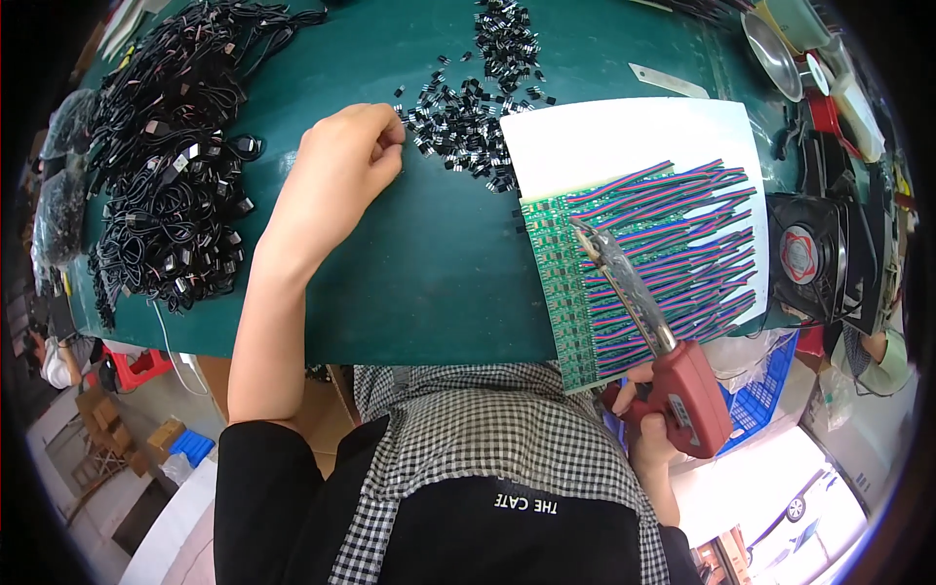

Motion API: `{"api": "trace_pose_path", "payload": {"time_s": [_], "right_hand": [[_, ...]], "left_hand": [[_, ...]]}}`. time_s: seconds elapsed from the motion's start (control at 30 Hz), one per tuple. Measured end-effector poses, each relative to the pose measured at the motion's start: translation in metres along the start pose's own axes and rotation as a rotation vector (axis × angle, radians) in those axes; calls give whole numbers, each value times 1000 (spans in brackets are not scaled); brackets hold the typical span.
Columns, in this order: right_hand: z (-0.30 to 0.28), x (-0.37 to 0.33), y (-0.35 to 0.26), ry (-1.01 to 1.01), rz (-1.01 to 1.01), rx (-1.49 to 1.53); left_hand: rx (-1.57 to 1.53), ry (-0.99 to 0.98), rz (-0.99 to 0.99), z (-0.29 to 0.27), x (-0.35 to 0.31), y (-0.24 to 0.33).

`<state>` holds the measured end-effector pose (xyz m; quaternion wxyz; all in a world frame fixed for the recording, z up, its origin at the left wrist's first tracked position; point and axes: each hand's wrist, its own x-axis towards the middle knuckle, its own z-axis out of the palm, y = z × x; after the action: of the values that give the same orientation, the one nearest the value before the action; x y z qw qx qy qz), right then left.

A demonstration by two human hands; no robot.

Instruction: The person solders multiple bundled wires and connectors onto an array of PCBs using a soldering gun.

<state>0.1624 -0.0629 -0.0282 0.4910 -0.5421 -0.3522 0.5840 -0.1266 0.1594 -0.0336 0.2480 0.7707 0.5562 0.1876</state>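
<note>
My left hand (341, 161) rests at the left edge of a loose pile of small black three-legged electronic parts (463, 127). Its fingers are curled with thumb and forefinger close together; whatever they pinch is hidden. A red soldering gun (689, 398) is gripped in my right hand (655, 441), at the table's front edge. The gun's long tip points away to the upper left, over a panel of green circuit boards (565, 312). From these boards, rows of multicoloured ribbon wires (682, 258) spread to the right across a white sheet (629, 136).
Bundled black USB cables (171, 214) are heaped along the table's left side. A pale metal blade (668, 80) lies behind the sheet. To the right stand a black fan (807, 255), pliers (788, 132) and a metal bowl (770, 57). A blue crate (765, 390) sits below the edge.
</note>
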Motion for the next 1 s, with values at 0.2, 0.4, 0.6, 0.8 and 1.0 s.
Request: {"api": "trace_pose_path", "payload": {"time_s": [0.2,0.4,0.6,0.8,1.0], "right_hand": [[0,-2,-2,23,55,21],[9,6,-6,111,7,-77],[-3,5,-1,43,27,-60],[-12,0,13,-21,-64,-117],[-14,1,14,-55,-102,-290]], "left_hand": [[-757,-88,-265,8,-25,12],[-1163,-143,-419,47,-49,63],[-1104,-31,-449,60,-47,75],[-1121,-20,-460,62,-45,78],[-1144,-37,-467,61,-43,78]]}}
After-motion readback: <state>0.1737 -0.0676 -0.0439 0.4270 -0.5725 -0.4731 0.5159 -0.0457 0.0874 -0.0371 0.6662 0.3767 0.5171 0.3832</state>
